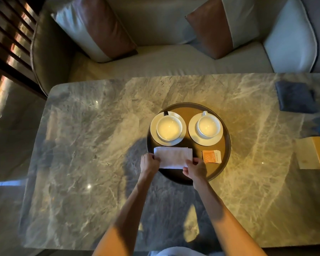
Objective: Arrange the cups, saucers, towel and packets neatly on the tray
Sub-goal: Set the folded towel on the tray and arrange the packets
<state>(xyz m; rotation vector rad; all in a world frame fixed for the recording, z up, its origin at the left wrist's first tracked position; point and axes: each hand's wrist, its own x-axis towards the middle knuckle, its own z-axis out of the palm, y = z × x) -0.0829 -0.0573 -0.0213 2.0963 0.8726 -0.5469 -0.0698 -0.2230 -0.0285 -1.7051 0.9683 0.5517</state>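
Observation:
A round dark tray (226, 154) sits on the marble table. At its back stand two white cups on white saucers, the left cup (169, 127) and the right cup (208, 126). A folded white towel (172, 157) lies at the tray's front left. My left hand (149, 163) pinches the towel's left end and my right hand (194, 168) pinches its front right corner. Orange and white packets (211, 156) lie stacked at the tray's front right, just right of my right hand.
The marble table (100, 145) holds a dark blue folded cloth (294, 97) at the far right, and a tan box (314, 152) at the right edge. Behind the table is a sofa with two cushions (96, 28).

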